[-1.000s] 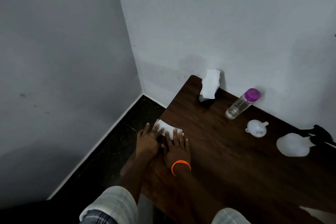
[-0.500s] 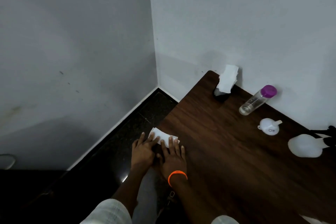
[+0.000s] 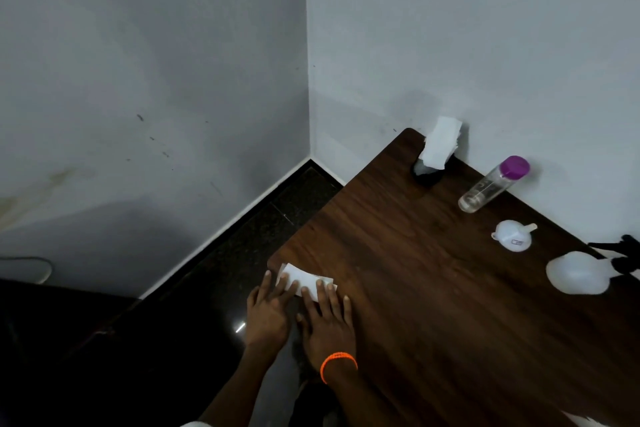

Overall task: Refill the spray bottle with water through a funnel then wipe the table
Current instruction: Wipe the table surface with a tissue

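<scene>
A white folded tissue [image 3: 302, 278] lies flat at the near left corner of the dark wooden table [image 3: 433, 305]. My left hand [image 3: 269, 312] and my right hand [image 3: 329, 319], which wears an orange wristband, both press on it with straight fingers, side by side. Far to the right lie a white funnel [image 3: 513, 236] on its side and a translucent white spray bottle [image 3: 576, 273] with a black trigger head, partly cut off by the frame's edge. A clear water bottle [image 3: 491, 184] with a purple cap stands near the wall.
A black holder with white tissues [image 3: 438, 149] stands at the table's far corner against the grey wall. The table's left edge drops to a dark floor [image 3: 207, 288] just beside my left hand.
Both hands stay pressed on the tissue at the table's near left corner. The camera has turned left, so the objects sit further right in view.
</scene>
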